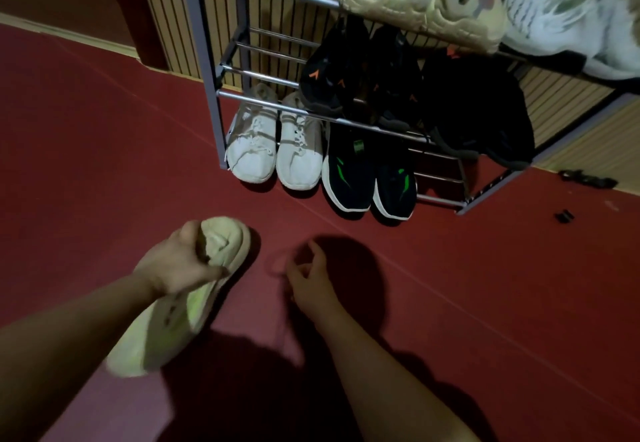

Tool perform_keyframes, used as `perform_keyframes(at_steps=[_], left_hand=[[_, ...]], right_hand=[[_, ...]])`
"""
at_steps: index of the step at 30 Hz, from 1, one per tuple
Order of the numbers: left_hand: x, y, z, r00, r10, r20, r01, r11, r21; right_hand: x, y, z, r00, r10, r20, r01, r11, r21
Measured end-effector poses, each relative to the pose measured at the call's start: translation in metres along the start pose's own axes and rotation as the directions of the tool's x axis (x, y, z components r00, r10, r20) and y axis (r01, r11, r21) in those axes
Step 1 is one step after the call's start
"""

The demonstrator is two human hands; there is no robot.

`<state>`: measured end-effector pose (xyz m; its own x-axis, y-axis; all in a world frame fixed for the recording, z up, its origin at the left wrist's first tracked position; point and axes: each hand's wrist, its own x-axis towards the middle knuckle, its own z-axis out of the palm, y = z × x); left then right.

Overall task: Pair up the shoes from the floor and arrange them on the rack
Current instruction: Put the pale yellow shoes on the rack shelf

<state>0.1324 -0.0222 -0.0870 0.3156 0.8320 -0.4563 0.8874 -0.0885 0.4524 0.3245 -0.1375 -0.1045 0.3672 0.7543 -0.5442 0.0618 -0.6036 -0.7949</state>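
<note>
My left hand point(176, 263) grips a cream and pale-green shoe point(194, 289) near its heel, held above the red floor. My right hand point(308, 280) hovers to its right with loosely curled fingers and holds nothing. The metal shoe rack point(214, 95) stands ahead. On its bottom tier sit a white pair point(273, 150) and a black pair with green marks point(370, 178). Black shoes with orange marks point(349, 70) fill the middle tier. A beige shoe point(415, 1) and a white shoe point(571, 15) rest on top.
The red floor point(485, 303) stretches around me. Small dark objects point(587, 180) lie on the floor right of the rack. A ribbed tan wall panel point(162, 8) stands behind the rack. Bare rails show at the left of the middle tier point(263, 74).
</note>
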Motion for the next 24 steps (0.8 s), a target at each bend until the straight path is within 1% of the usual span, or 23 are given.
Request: perform_keyframes(at_steps=[1, 2, 4, 8, 11, 14, 15, 17, 18, 19, 21, 22, 24], left_hand=[[0.003, 0.013, 0.001, 0.999, -0.033, -0.016, 0.030, 0.986, -0.162], [0.006, 0.026, 0.003, 0.997, -0.076, -0.029, 0.064, 0.949, -0.308], [0.009, 0.055, 0.007, 0.988, -0.156, -0.025, 0.122, 0.858, -0.499], [0.012, 0.090, 0.015, 0.963, -0.267, 0.023, 0.209, 0.692, -0.691], [0.012, 0.095, 0.017, 0.957, -0.289, 0.036, 0.211, 0.604, -0.769], [0.010, 0.086, 0.012, 0.978, -0.203, 0.045, 0.144, 0.508, -0.849], [0.009, 0.081, 0.009, 0.987, -0.154, 0.052, 0.125, 0.518, -0.846], [0.004, 0.070, 0.003, 0.996, -0.011, 0.087, 0.076, 0.613, -0.786], [0.001, 0.064, 0.001, 0.989, 0.063, 0.137, 0.064, 0.646, -0.761], [-0.004, 0.059, 0.002, 0.970, 0.123, 0.211, 0.082, 0.648, -0.757], [-0.011, 0.051, 0.005, 0.907, 0.216, 0.363, 0.161, 0.619, -0.769], [-0.014, 0.049, 0.007, 0.872, 0.259, 0.415, 0.182, 0.615, -0.767], [-0.015, 0.048, 0.012, 0.826, 0.328, 0.457, 0.175, 0.623, -0.762]], right_hand=[[-0.001, 0.001, -0.002, 0.999, -0.011, 0.030, 0.012, 1.000, -0.011], [-0.003, 0.002, -0.004, 0.997, -0.025, 0.070, 0.026, 1.000, -0.015], [-0.009, 0.000, -0.008, 0.984, -0.042, 0.176, 0.039, 0.999, 0.019], [-0.009, 0.003, -0.007, 0.935, -0.098, 0.340, 0.081, 0.995, 0.065], [-0.007, 0.004, -0.008, 0.912, -0.153, 0.380, 0.126, 0.988, 0.095], [-0.002, 0.005, -0.015, 0.917, -0.211, 0.339, 0.163, 0.973, 0.163], [0.001, 0.006, -0.018, 0.927, -0.205, 0.314, 0.145, 0.968, 0.203], [0.007, 0.009, -0.025, 0.945, -0.186, 0.267, 0.103, 0.950, 0.296], [0.008, 0.010, -0.028, 0.949, -0.187, 0.254, 0.097, 0.939, 0.330], [0.008, 0.009, -0.032, 0.948, -0.193, 0.254, 0.097, 0.934, 0.345], [0.010, 0.010, -0.037, 0.942, -0.207, 0.265, 0.104, 0.929, 0.356], [0.010, 0.009, -0.039, 0.937, -0.214, 0.275, 0.106, 0.927, 0.358], [0.012, 0.009, -0.040, 0.929, -0.217, 0.300, 0.104, 0.931, 0.351]])
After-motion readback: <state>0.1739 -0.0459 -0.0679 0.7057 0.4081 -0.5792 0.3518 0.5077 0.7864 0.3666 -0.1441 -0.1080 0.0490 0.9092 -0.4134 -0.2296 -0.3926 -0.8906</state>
